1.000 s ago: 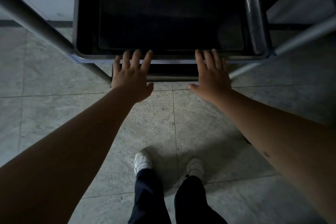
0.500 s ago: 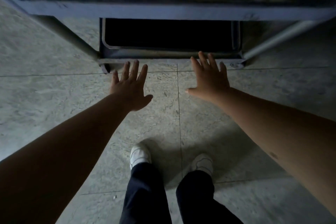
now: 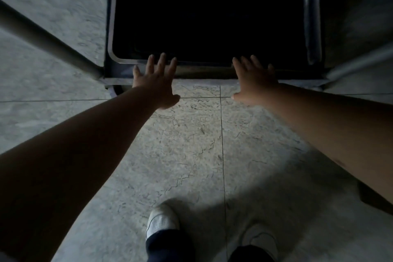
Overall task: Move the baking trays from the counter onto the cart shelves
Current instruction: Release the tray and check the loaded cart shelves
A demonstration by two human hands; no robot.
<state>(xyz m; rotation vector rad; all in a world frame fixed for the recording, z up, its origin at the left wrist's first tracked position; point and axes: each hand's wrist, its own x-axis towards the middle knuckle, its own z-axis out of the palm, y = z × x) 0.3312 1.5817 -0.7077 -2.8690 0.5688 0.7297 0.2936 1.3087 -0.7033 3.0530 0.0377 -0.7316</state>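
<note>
A dark baking tray lies flat on the bottom shelf of the cart, low down near the floor. Its shiny rim shows at the near left corner, but the inside is too dark to see if more trays lie under it. Both hands reach down to its near edge. The left hand is flat with its fingers spread apart, and the tips lie over the rim. The right hand is flat too, fingers apart, with the tips at the same rim. Neither hand grips anything. I think the step now is to push the tray all the way in. To do it well, both hands should push the same amount, so the tray slides straight and does not turn and catch on the side of the shelf. The push should be slow and stop when the tray sits fully inside the front lip. A cart leg slants on the left and another bar is on the right, so the arms should stay between them. Two white shoes stand on the grey tiles below.
</note>
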